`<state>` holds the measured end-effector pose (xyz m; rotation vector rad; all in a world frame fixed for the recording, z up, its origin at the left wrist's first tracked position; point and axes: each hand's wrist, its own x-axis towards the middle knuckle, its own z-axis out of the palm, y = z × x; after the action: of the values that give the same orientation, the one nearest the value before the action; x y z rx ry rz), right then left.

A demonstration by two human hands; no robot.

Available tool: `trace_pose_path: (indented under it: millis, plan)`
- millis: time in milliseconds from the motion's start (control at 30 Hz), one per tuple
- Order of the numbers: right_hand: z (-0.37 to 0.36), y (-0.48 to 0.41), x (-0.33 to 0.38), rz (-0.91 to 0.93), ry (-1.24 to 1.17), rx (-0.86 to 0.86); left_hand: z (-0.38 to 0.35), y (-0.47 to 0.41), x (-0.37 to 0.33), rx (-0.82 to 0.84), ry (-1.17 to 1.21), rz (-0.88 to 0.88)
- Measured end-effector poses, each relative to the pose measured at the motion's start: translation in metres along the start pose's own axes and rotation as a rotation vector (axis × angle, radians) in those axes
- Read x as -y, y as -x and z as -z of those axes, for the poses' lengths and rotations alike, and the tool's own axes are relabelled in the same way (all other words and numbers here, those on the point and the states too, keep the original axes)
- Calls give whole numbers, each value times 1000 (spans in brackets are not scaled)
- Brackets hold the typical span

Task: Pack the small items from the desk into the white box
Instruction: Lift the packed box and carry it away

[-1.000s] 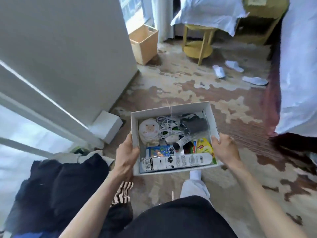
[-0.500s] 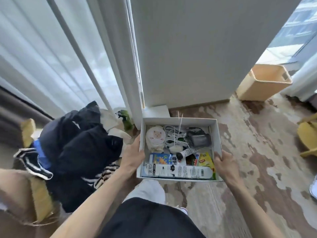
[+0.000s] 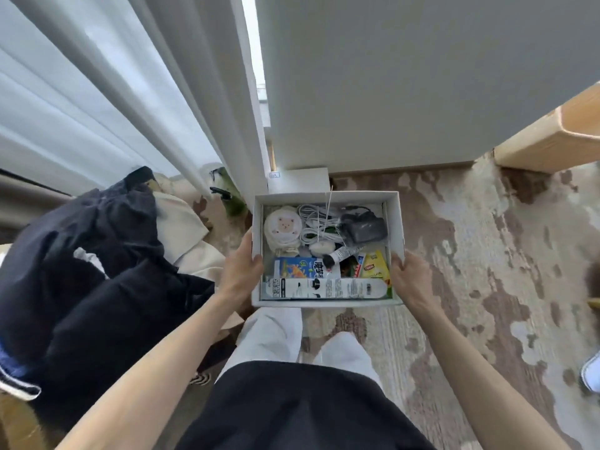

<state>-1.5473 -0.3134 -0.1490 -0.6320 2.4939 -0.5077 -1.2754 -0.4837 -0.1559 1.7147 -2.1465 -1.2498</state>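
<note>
Head view:
White box (image 3: 396,222): held level above the patterned carpet (image 3: 470,254), packed with small items.
Left hand (image 3: 242,271): clasps the box's left wall.
Right hand (image 3: 409,278): clasps the right wall.
Contents: white cable (image 3: 311,222), yellow tea packet (image 3: 375,269).

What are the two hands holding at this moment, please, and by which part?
The white box, gripped by its two side walls: left hand, right hand.

This looks like a bedroom or hotel room: patterned carpet (image 3: 454,254) on the floor, long white curtains (image 3: 97,92) at a window, dark clothes (image 3: 91,271) piled beside.
</note>
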Motion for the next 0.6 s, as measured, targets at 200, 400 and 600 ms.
trace_pose_path:
  millis: [200,400,600]
  plan:
    - [-63,-112,16,0,40,134,-26,-111,9,14,-83,156]
    - [-171,-234,9,79,47,136,-98,-242,77,-2,-129,317]
    - [-267,-337,10,42,46,90,-163,-342,139,-49,-139,391]
